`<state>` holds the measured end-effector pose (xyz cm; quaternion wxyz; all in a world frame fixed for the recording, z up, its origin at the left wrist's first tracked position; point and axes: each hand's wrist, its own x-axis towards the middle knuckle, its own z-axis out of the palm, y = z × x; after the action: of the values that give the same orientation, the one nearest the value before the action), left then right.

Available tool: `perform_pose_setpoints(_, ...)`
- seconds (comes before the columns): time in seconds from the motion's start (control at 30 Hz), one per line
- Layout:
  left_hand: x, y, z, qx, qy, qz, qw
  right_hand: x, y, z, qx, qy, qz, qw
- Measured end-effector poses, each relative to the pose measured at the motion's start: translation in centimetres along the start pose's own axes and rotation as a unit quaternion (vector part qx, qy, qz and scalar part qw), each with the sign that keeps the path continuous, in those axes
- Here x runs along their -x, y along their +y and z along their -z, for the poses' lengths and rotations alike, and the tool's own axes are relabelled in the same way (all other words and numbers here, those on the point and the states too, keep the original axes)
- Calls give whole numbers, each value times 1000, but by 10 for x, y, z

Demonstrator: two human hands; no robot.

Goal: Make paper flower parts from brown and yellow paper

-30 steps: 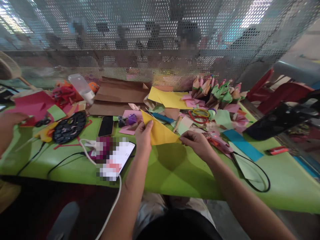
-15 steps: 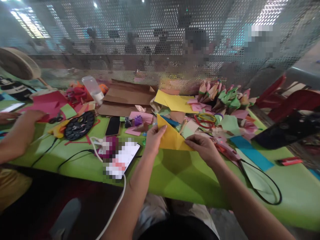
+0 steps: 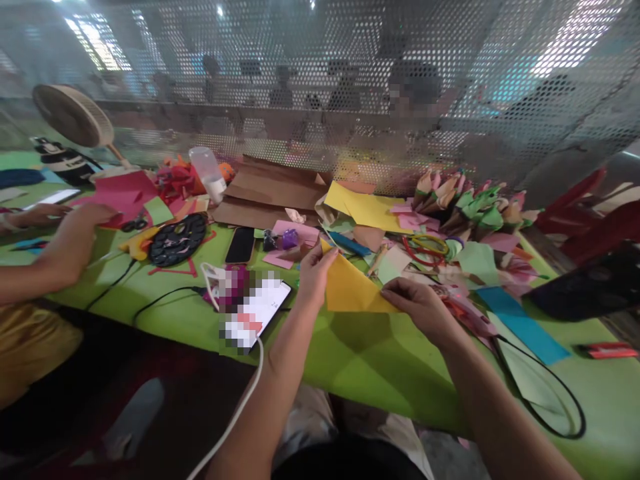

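Between my hands, a yellow sheet of paper [image 3: 353, 287] folded into a triangle is held above the green table. My left hand [image 3: 316, 270] pinches its upper left corner between thumb and fingers. At its right corner, my right hand [image 3: 413, 300] grips the paper with thumb and fingertips. The paper casts a shadow on the table [image 3: 360, 360] below. Just beyond it lie a blue pen-like tool [image 3: 350, 244] and paper scraps. A pink glue gun [image 3: 470, 313] with a black cable rests beside my right hand.
A lit phone [image 3: 265, 310] on a white cable lies left of my left arm. Behind are a dark phone [image 3: 241, 246], brown paper [image 3: 273, 193], yellow sheets [image 3: 367, 207] and paper flowers [image 3: 480, 200]. At far left, a co-worker's arm [image 3: 70, 247] reaches over the table near a fan [image 3: 75, 117].
My view has turned slightly left, so everything sits further right in the picture. The folded yellow paper stays pinched in both hands, with its face turned a little more toward me.
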<state>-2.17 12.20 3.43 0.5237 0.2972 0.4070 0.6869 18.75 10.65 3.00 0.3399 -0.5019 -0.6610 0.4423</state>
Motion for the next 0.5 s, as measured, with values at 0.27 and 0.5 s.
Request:
perform_pose_setpoints(0.27,-13,3,8,11,77,-60,995,2,-7,4,-21,3,7,1000)
perform_pose_setpoints(0.5,-14,-3,11,0,-10,13,1000,5,-18,6,-139,44,-36,989)
